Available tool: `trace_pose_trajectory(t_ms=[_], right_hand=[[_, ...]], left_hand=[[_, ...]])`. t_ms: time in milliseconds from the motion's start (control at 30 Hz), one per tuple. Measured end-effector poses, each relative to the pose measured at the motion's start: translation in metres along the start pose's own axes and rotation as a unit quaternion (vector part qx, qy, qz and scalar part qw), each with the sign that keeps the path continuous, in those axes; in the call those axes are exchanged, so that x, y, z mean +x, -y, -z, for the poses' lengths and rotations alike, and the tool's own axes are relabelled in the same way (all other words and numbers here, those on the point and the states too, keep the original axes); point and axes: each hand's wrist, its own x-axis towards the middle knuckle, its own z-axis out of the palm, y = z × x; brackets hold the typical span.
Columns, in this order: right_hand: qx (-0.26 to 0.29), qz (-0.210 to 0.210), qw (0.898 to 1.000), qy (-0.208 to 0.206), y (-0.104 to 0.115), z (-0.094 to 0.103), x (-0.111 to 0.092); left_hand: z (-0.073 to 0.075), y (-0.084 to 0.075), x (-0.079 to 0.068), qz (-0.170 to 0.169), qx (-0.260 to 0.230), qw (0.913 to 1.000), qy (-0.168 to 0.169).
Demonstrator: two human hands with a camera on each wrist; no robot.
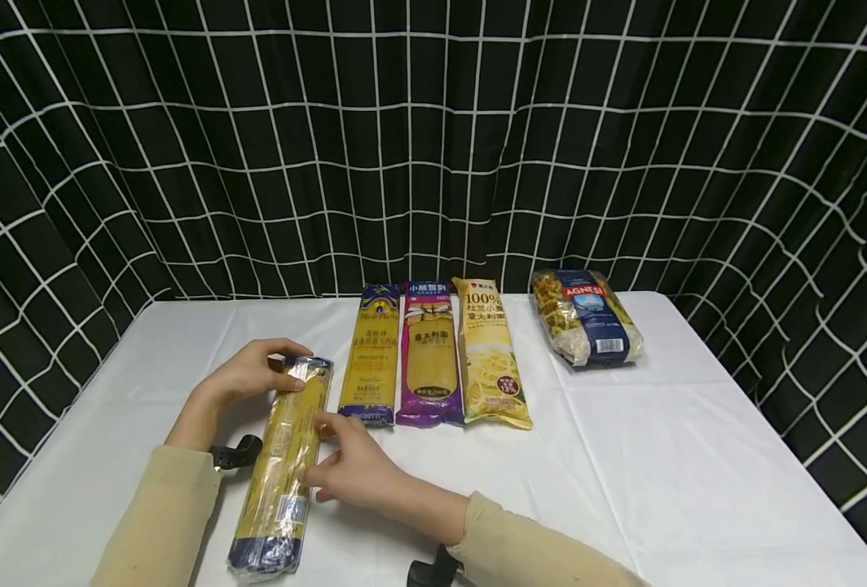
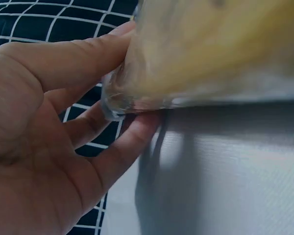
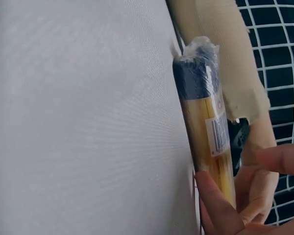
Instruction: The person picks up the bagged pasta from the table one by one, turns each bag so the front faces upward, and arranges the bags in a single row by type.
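Note:
A long clear packet of spaghetti (image 1: pixel 279 456) with dark blue ends and a barcode label lies at a slant on the left of the table. My left hand (image 1: pixel 246 379) pinches its far end, thumb on top; the left wrist view shows fingers (image 2: pixel 132 147) beneath the packet's edge. At the packet's right side, my right hand (image 1: pixel 360 465) has its fingers spread and touches the edge. In the right wrist view a finger (image 3: pixel 215 200) lies against the packet, while another digit (image 3: pixel 281 159) stands apart from it.
Right of the held packet lie a yellow-and-blue spaghetti packet (image 1: pixel 369 359), a purple pasta packet (image 1: pixel 431 359) and a cream-yellow noodle packet (image 1: pixel 494 359) side by side. A bag of Agnesi pasta (image 1: pixel 587 318) sits farther right on the white tablecloth (image 1: pixel 624 473). A black grid curtain (image 1: pixel 433 147) stands behind.

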Motion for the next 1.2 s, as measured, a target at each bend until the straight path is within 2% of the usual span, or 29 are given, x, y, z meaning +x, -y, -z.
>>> trace_pose_trajectory(t_ms=[167,367,600,800,1000,1200], right_hand=[[0.027,-0.002,1.000,-0.007,-0.001,0.001,0.003],[0.066,0.015,0.998,-0.006,0.001,0.001,0.002],[0.128,0.045,0.991,0.001,0.002,0.000,0.001],[0.143,0.076,0.987,-0.014,0.002,0.001,0.001],[0.128,0.097,0.987,-0.020,0.003,0.006,0.002],[0.050,0.145,0.988,-0.036,0.013,0.019,0.003]], left_hand=[[0.005,-0.005,-0.002,-0.011,-0.017,0.9997,-0.014],[0.014,-0.019,-0.007,-0.025,-0.014,0.9987,-0.042],[0.019,-0.039,-0.016,-0.074,-0.047,0.9944,-0.060],[0.020,-0.046,-0.020,-0.100,-0.066,0.9901,-0.073],[0.021,-0.048,-0.022,-0.107,-0.066,0.9900,-0.064],[0.021,-0.054,-0.023,-0.116,-0.073,0.9879,-0.073]])
